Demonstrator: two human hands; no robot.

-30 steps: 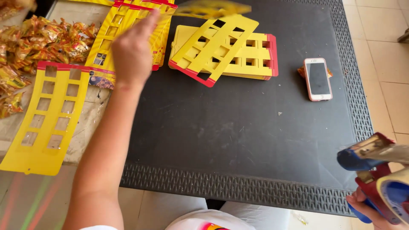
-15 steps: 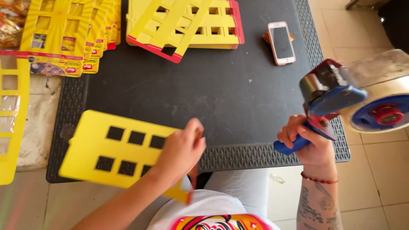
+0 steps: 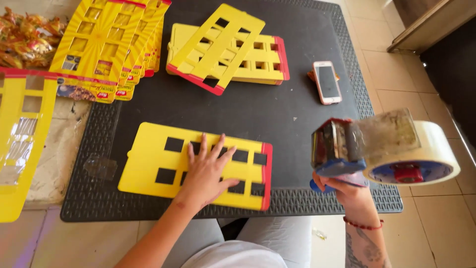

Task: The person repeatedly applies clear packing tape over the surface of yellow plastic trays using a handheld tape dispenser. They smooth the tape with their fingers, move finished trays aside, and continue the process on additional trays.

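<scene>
The left hand (image 3: 206,173) is lying flat, fingers spread and released, pressing on a yellow cardboard sheet with square cut-outs and a red end strip (image 3: 153,164), which is resting near the front edge of the black woven-textured desk (image 3: 277,114). The right hand (image 3: 342,186) is clenching the blue handle of a tape dispenser loaded with a roll of clear packing tape (image 3: 391,149), holding it raised just off the desk's front right corner. Toward the far edge, a stack of similar yellow sheets (image 3: 228,49) is lying with its top one turned askew, and another fanned stack (image 3: 106,47) is sitting at the far left corner. A white smartphone (image 3: 327,82) is lying face up near the right edge. Orange snack packets (image 3: 25,39) are piling up beyond the left edge.
</scene>
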